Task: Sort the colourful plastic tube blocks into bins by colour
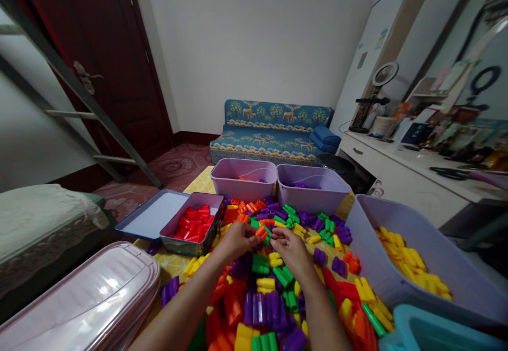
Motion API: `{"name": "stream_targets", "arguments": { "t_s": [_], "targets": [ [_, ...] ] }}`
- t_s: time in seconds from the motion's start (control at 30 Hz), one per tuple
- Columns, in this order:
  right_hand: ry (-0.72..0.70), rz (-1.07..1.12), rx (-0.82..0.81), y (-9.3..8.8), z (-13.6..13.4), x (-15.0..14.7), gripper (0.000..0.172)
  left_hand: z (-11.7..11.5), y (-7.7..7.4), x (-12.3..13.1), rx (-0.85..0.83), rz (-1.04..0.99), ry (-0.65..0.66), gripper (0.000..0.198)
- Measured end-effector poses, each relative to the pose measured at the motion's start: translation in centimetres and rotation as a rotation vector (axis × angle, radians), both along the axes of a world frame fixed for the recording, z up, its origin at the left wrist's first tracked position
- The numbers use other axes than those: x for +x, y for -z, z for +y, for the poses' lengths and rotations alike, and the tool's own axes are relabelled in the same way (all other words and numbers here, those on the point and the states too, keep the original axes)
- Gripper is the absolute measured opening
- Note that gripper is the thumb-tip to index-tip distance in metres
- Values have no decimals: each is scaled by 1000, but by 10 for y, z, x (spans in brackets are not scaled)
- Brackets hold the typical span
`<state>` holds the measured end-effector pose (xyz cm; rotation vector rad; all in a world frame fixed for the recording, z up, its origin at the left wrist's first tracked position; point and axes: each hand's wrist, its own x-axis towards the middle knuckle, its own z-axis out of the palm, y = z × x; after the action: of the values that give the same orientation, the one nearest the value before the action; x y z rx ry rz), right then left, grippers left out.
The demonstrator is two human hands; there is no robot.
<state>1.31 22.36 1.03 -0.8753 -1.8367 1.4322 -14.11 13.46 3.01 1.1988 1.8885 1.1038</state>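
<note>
A heap of small plastic blocks [286, 266] in orange, purple, green and yellow covers the table in front of me. My left hand [238, 240] is closed in a pinch on an orange block [261, 232] above the heap. My right hand [291, 248] hovers right beside it, fingers curled over the blocks; what it holds, if anything, is hidden. A small tin [190, 242] of red blocks stands to the left of my left hand.
Two lilac bins [242, 181] [313, 195] stand behind the heap. A large lilac bin [397, 282] with yellow blocks is at right, a teal container [428, 330] in front of it. A pink case [87, 298] lies at left, a tin lid [151, 216] behind it.
</note>
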Motion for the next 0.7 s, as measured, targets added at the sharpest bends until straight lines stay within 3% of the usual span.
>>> {"name": "stream_targets", "arguments": {
  "t_s": [0.1, 0.2, 0.3, 0.37, 0.43, 0.53, 0.63, 0.7],
  "targets": [
    [10, -22, 14, 4, 2, 1, 33, 19, -32, -30, -16, -123, -66, 25],
    [0, -46, 55, 5, 2, 1, 29, 42, -67, -56, 152, -215, -228, 30],
    [4, -63, 115, 3, 2, 2, 29, 58, -83, -67, 261, -177, -291, 44],
    [45, -90, 181, 2, 5, 4, 29, 57, -79, -63, 345, -84, -287, 55],
    [134, -137, 289, 2, 8, 6, 30, 47, -64, -51, 352, 39, -210, 54],
    [294, -235, 448, 2, 13, 12, 33, 23, -32, -29, 159, 279, -106, 43],
    [355, -353, 507, 5, 13, 16, 36, 4, -6, -8, -8, 544, -141, 53],
    [351, -429, 538, 6, 10, 16, 39, 1, 3, 1, -43, 628, -150, 57]
  ]
}}
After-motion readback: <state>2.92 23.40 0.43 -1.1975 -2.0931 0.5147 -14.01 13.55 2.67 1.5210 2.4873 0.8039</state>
